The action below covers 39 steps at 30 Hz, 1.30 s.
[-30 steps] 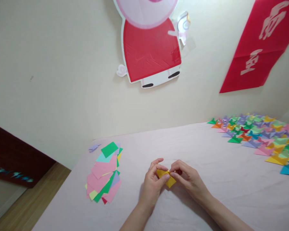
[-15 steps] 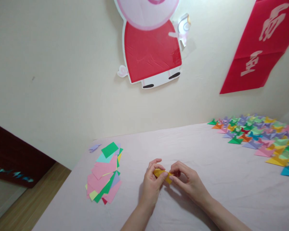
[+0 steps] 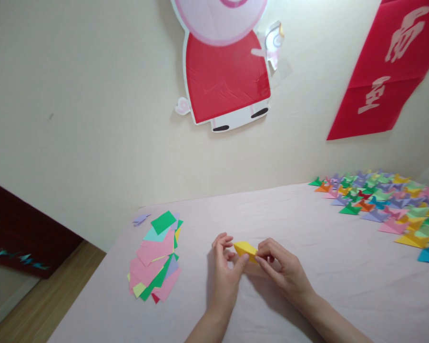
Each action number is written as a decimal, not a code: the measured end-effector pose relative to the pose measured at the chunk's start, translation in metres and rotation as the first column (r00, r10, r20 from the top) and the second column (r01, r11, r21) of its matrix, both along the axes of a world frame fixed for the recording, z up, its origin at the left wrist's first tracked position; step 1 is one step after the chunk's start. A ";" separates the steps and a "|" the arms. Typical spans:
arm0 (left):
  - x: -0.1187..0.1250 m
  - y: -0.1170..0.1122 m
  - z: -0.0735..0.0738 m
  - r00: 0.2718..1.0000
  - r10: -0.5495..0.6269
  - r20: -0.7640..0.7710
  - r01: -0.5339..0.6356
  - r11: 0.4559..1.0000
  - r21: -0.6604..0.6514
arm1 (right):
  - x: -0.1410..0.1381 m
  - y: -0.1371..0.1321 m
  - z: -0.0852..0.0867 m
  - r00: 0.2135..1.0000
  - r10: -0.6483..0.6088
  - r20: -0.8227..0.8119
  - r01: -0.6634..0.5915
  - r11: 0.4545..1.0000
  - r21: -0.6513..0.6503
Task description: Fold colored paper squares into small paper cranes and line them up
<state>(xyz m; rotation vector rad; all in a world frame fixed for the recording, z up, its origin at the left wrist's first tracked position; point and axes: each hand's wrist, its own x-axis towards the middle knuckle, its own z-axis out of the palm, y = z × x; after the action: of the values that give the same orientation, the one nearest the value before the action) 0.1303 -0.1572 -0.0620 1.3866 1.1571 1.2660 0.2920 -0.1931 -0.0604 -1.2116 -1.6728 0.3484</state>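
A small folded piece of yellow paper (image 3: 246,249) is held a little above the table, its pointed end towards the left. My right hand (image 3: 284,269) pinches its right end between thumb and fingers. My left hand (image 3: 225,269) is on the paper's left side, with the thumb touching the lower edge. The other left fingers are loosely curled and stand apart from the paper. The underside of the folded paper is hidden from me.
Loose coloured paper sheets (image 3: 152,271) lie overlapping on the left, beside a small folded purple paper (image 3: 141,219). Rows of folded paper figures (image 3: 388,202) fill the table's right back. A cloth (image 3: 103,305) covers the table, which meets the wall (image 3: 110,143) behind.
The yellow paper has turned, and a broader face of it shows. My left fingers have come away from it and spread a little; my right hand keeps its pinch.
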 end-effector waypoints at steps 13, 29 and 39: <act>0.009 -0.014 0.003 0.977 -0.211 0.009 0.210 0.968 -0.139 | -0.004 -0.001 0.008 0.845 -0.178 0.504 0.009 0.948 0.319; -0.005 -0.004 0.009 0.923 -0.223 -0.313 0.271 0.955 0.120 | 0.005 -0.001 0.005 0.888 -0.226 0.402 0.108 0.949 0.296; -0.004 -0.005 0.005 0.907 -0.304 -0.290 0.352 0.927 0.129 | 0.006 0.003 -0.005 0.973 -0.053 0.222 0.031 0.994 0.105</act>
<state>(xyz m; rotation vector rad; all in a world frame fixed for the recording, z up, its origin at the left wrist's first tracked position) 0.1259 -0.1620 -0.0570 1.8448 0.9435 0.9778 0.2976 -0.1905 -0.0649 -1.2454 -1.8316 0.1010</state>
